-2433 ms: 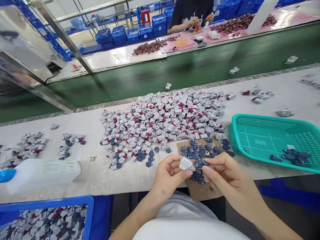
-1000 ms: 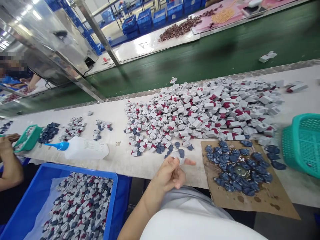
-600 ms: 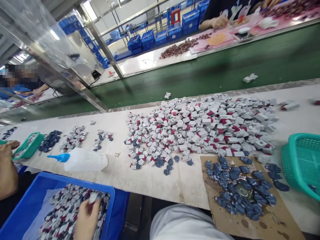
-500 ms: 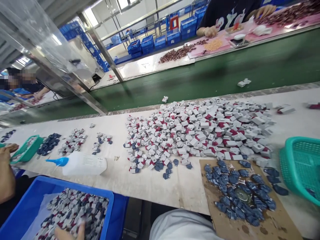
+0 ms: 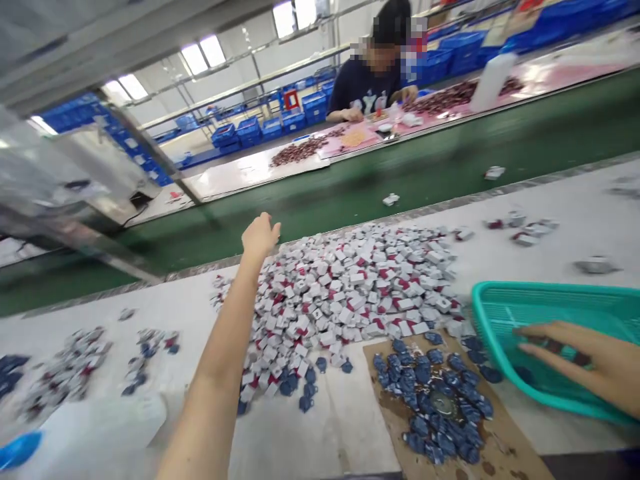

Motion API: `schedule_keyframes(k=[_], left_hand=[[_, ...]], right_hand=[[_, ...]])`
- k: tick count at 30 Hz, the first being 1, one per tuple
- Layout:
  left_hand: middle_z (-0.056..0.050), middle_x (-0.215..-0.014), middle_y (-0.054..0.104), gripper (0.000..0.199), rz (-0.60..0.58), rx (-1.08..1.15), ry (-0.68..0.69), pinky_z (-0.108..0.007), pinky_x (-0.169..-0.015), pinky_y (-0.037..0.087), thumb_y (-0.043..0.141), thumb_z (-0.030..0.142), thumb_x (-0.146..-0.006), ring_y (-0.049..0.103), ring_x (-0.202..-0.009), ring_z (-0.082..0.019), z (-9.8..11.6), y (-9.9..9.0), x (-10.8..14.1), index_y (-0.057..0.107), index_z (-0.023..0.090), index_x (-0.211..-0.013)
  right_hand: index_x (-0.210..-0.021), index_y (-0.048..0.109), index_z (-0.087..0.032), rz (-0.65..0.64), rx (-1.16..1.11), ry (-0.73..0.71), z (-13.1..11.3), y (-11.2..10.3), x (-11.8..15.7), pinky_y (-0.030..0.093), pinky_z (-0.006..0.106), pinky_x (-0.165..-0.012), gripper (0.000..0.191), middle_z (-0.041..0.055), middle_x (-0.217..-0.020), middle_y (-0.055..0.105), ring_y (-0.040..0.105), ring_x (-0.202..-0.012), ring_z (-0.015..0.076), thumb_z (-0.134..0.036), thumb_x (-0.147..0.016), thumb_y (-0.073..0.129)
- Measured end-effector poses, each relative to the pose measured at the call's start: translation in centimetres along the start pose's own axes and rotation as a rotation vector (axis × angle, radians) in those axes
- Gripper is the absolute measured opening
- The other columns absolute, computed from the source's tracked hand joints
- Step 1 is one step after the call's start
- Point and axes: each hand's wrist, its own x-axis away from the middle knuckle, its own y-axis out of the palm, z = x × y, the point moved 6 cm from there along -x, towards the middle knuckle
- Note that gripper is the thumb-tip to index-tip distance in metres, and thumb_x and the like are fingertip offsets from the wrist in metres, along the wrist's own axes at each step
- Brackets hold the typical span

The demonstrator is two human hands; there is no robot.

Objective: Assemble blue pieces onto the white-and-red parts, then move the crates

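Note:
My left hand (image 5: pixel 260 235) reaches over the far edge of a pile of white and dark-red pieces (image 5: pixel 345 287), above the green belt (image 5: pixel 350 190). Its fingers are curled, and what they hold is hidden. Inside the teal basket (image 5: pixel 555 290) at the right is my right hand (image 5: pixel 555 343), thumb and fingers apart, with small dark-red pieces visible beneath it. Wet blue pieces (image 5: pixel 420 370) lie on a brown cardboard sheet (image 5: pixel 383 387) between the pile and the basket's near side.
A white bottle with a blue tip (image 5: pixel 100 423) lies at lower left, near smaller clusters of pieces (image 5: pixel 70 373). Loose white pieces (image 5: pixel 535 230) sit at the right. Across the belt, a person (image 5: pixel 367 87) works at another table beside a white bottle (image 5: pixel 493 80).
The view has swung right. My left arm now stretches over the pile, and my right hand has appeared in the basket. The blue bin and the hand in it have left view.

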Motion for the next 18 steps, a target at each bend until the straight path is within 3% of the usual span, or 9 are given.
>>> schedule_keyframes(k=[2,4,6,8,10,13,15,18], left_hand=[[-0.017,-0.129,0.056,0.044,-0.065,0.009,0.019,-0.036,-0.089,0.043,0.051,0.033,-0.088,0.055,-0.113,-0.029,0.2,2.0,-3.5,0.048,0.015,-0.128],[-0.017,-0.124,0.059,0.04,-0.143,0.011,0.016,-0.037,-0.089,0.044,0.058,0.029,-0.085,0.058,-0.109,-0.027,-0.4,4.3,-5.8,0.054,0.013,-0.122],[-0.015,-0.116,0.063,0.031,-0.191,0.01,0.004,-0.04,-0.089,0.045,0.059,0.026,-0.084,0.06,-0.105,-0.026,-1.4,6.1,-6.9,0.06,0.012,-0.112],[-0.015,-0.114,0.064,0.026,-0.191,0.014,0.0,-0.042,-0.09,0.044,0.059,0.022,-0.082,0.059,-0.107,-0.029,-2.3,6.9,-7.3,0.063,0.012,-0.105],[-0.019,-0.116,0.063,0.026,-0.146,0.034,-0.003,-0.042,-0.089,0.043,0.059,0.02,-0.079,0.056,-0.11,-0.034,-3.0,6.8,-7.2,0.064,0.011,-0.103],[-0.023,-0.113,0.062,0.03,-0.036,0.097,-0.026,-0.042,-0.085,0.043,0.06,0.025,-0.078,0.056,-0.108,-0.038,-3.7,5.1,-6.6,0.062,0.007,-0.102],[-0.02,-0.101,0.065,0.024,0.045,0.168,-0.034,-0.04,-0.083,0.043,0.059,0.029,-0.078,0.058,-0.102,-0.036,-3.7,3.6,-5.5,0.063,0.009,-0.092],[-0.011,-0.083,0.063,0.019,0.161,0.337,-0.023,-0.035,-0.076,0.044,0.055,0.032,-0.081,0.059,-0.089,-0.028,-3.5,1.7,-2.2,0.06,0.014,-0.083]], right_hand=[[-0.096,0.073,-0.026,-0.029,0.132,0.098,2.7,-2.5,0.5,0.044,0.038,-0.07,0.038,0.0123,-0.107,0.064,0.062,-0.082,0.0223,-0.053,-0.068,0.073],[-0.095,0.072,-0.018,0.033,0.249,0.186,4.0,-5.1,1.2,0.042,0.04,-0.077,0.038,0.0165,-0.104,0.064,0.061,-0.089,0.0256,-0.044,-0.068,0.076],[-0.094,0.071,-0.015,-0.02,0.281,0.23,4.0,-5.7,1.9,0.042,0.04,-0.08,0.041,0.0175,-0.101,0.064,0.059,-0.092,0.0275,-0.043,-0.065,0.079],[-0.096,0.071,-0.019,-0.119,0.243,0.219,3.3,-4.8,2.4,0.042,0.039,-0.076,0.039,0.0136,-0.099,0.064,0.059,-0.088,0.025,-0.048,-0.07,0.075],[-0.096,0.07,-0.022,-0.202,0.208,0.165,2.4,-3.4,2.8,0.043,0.037,-0.071,0.029,0.0107,-0.095,0.063,0.058,-0.081,0.022,-0.044,-0.077,0.067],[-0.095,0.068,-0.02,-0.276,0.212,0.136,2.5,-2.0,3.0,0.044,0.034,-0.061,0.032,0.0108,-0.091,0.061,0.058,-0.071,0.0223,-0.039,-0.069,0.065],[-0.095,0.068,-0.019,-0.299,0.215,0.133,3.1,-1.8,2.8,0.045,0.034,-0.059,0.039,0.0114,-0.092,0.061,0.059,-0.07,0.024,-0.041,-0.064,0.064],[-0.101,0.067,-0.019,-0.304,0.2,0.118,3.7,-2.2,2.1,0.048,0.035,-0.067,0.041,0.0102,-0.091,0.063,0.061,-0.079,0.0246,-0.045,-0.071,0.057]])
